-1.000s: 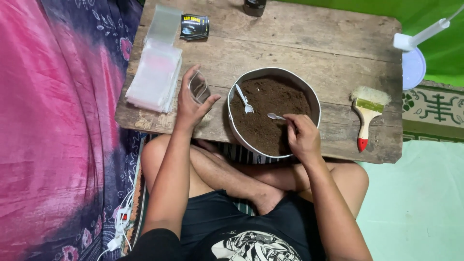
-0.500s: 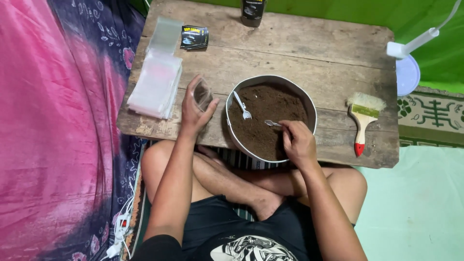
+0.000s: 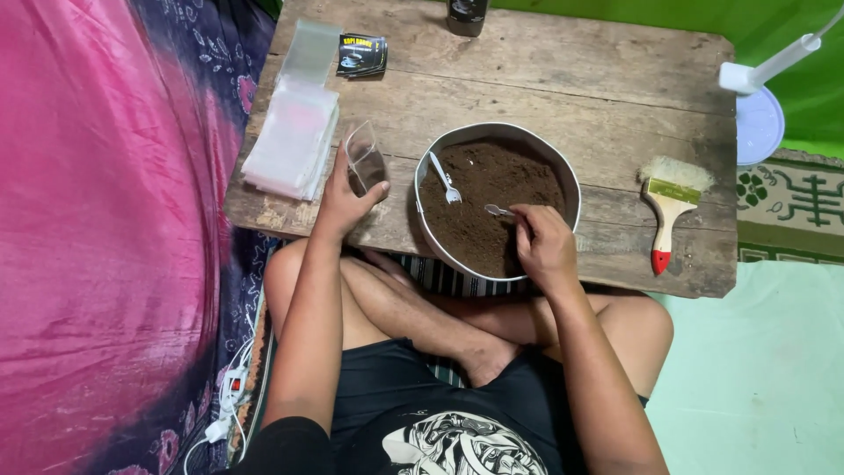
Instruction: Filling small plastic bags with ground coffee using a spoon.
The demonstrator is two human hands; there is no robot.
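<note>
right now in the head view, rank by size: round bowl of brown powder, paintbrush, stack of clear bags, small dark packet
1. round bowl
2. stack of clear bags
3. paintbrush
4. small dark packet

All four lie on the same wooden table, so nearness hardly skews this.

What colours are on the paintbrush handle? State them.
The paintbrush handle is pale wood with a red tip and a green band; the head view shows it.

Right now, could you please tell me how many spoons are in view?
2. One spoon lies in the brown powder in the round pan; the right hand holds the other spoon over the powder. More may be buried.
</note>
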